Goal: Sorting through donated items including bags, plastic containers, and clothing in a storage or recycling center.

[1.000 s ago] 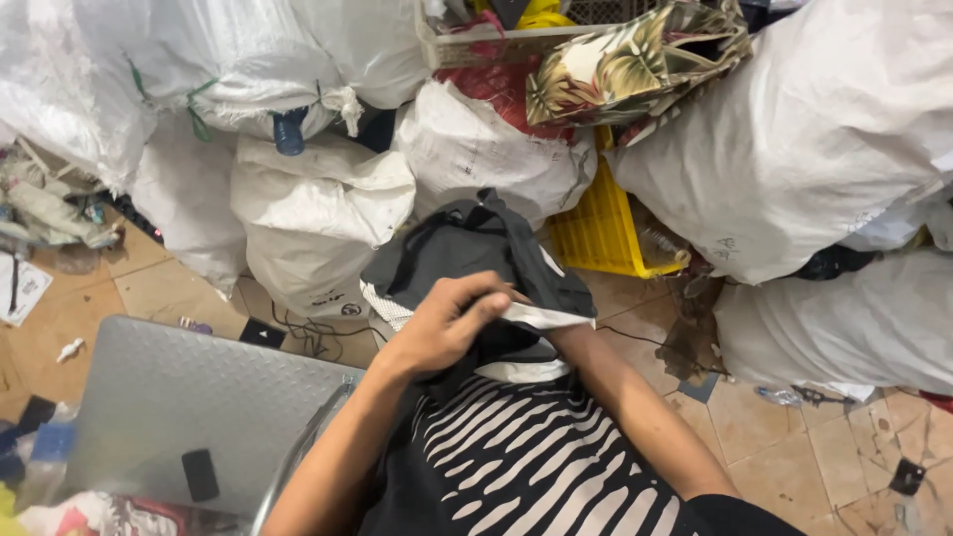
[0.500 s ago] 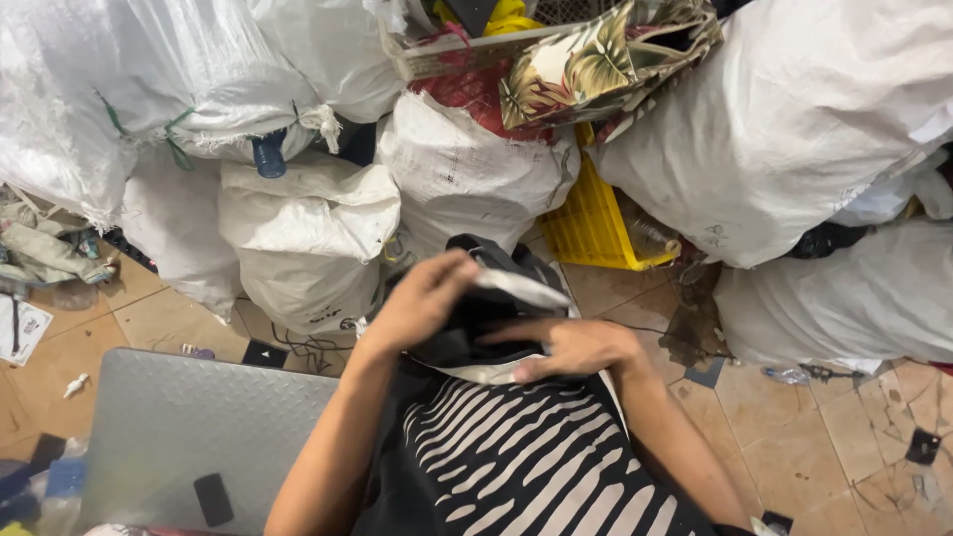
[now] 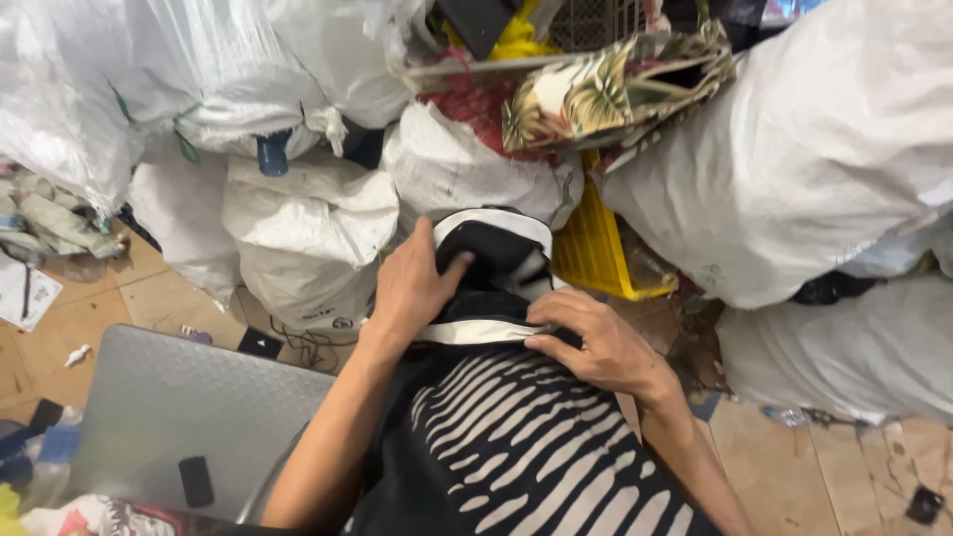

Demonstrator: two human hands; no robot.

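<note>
A black garment with white stripes (image 3: 506, 437) lies in front of me, its far end with a white band (image 3: 496, 238) folded up. My left hand (image 3: 412, 283) presses on that folded black end, thumb on top. My right hand (image 3: 596, 342) lies flat on the garment just below a white edge (image 3: 476, 333), fingers pointing left.
Large white sacks (image 3: 814, 149) are piled behind and to the right, with more sacks (image 3: 298, 238) on the left. A yellow crate (image 3: 596, 253) stands between them. A grey metal plate (image 3: 179, 407) lies at lower left with a small black object (image 3: 196, 481) on it. Tiled floor (image 3: 794, 467).
Both hands have come together on the garment's far end, which is now folded over more compactly. My right hand came out from under the cloth onto its top.
</note>
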